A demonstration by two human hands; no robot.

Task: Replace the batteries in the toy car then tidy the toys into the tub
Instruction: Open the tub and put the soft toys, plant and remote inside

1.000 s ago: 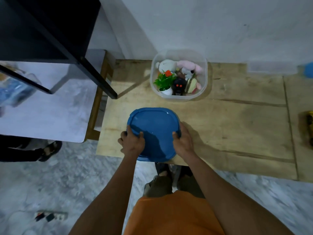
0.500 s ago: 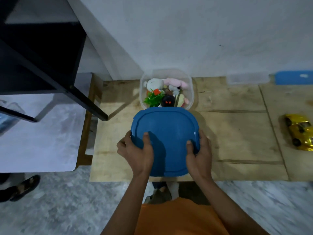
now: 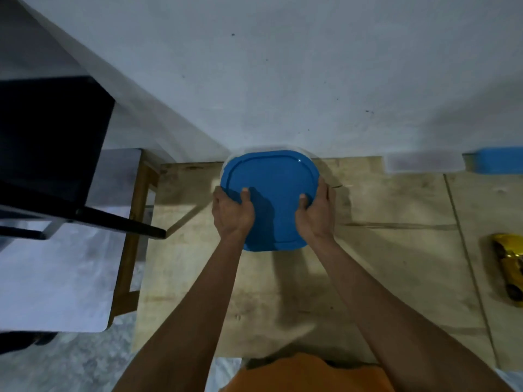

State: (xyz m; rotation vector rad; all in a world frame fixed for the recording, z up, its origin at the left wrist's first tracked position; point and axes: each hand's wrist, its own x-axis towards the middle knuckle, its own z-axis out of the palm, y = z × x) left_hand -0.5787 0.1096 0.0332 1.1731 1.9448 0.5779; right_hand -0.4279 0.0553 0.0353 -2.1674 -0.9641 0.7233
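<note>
Wooden table (image 3: 396,250) against wall: left hand (image 3: 232,213) and right hand (image 3: 315,215) grip the stiff, light blue lid (image 3: 271,188) by opposite edges, over the clear tub (image 3: 307,152). Smooth plastic probably slips; press near corners.

A wooden bench (image 3: 382,273) stands against a pale wall (image 3: 283,66). By the wall lie a clear box (image 3: 424,163) and a blue lid (image 3: 499,160). Left stands a black frame (image 3: 56,154) over a white table (image 3: 53,281).
</note>
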